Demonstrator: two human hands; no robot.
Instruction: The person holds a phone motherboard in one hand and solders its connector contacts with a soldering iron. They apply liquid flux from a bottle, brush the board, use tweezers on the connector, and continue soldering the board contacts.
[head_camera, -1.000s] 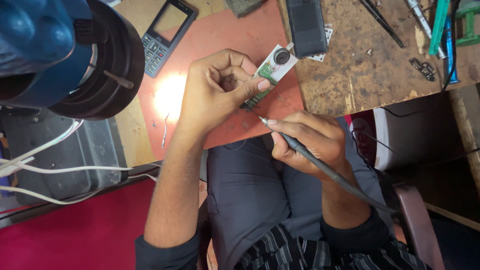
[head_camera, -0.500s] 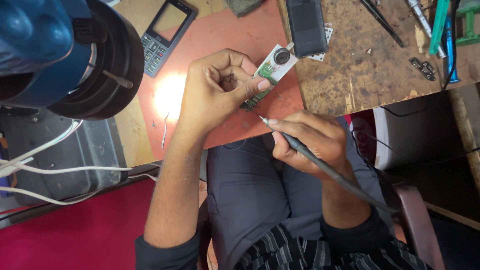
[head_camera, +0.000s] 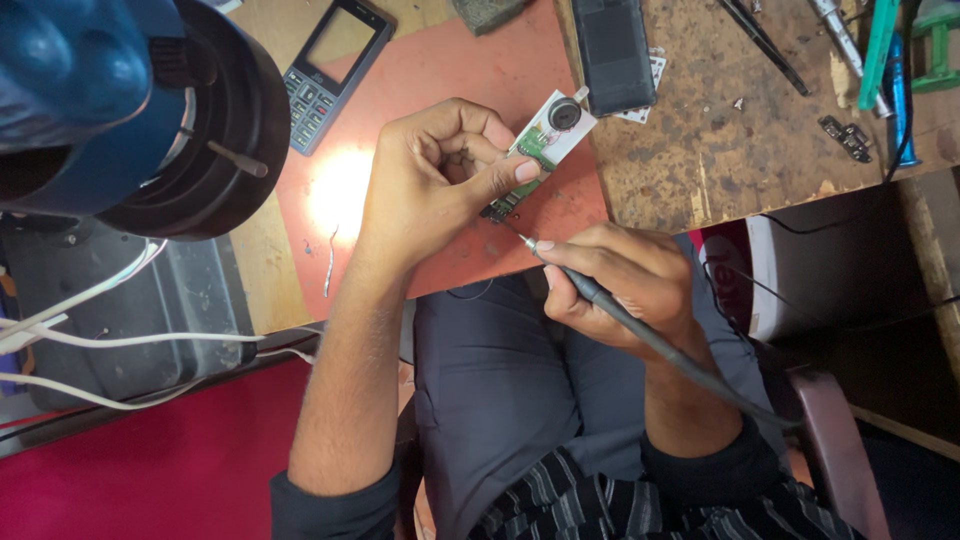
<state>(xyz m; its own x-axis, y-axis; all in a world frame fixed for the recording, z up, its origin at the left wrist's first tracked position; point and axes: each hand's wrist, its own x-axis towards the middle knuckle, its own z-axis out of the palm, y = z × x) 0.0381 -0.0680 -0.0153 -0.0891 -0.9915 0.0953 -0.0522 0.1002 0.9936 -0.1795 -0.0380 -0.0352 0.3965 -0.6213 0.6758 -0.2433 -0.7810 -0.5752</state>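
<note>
Circuit board (head_camera: 535, 155) pinched in left hand (head_camera: 440, 185), frame centre, over red mat (head_camera: 470, 70) on bench (head_camera: 720, 150). Right hand (head_camera: 625, 285) grips soldering iron (head_camera: 640, 325), tip near board's lower end.

Lower end of small circuit board (head_camera: 540, 150) hidden behind left hand (head_camera: 440, 180) thumb; board parts too small to tell. Soldering iron (head_camera: 640, 335) shaft partly covered by right hand (head_camera: 630, 285) grip; its cable runs out of sight past forearm. Blue lamp head (head_camera: 120, 100) cut off by top and left edges, blurred. Dark phone body (head_camera: 612, 50) cut off at top edge. Tools (head_camera: 870, 50) at top right cut off, kinds unclear. White cables (head_camera: 90, 340) leave frame at left.
</note>
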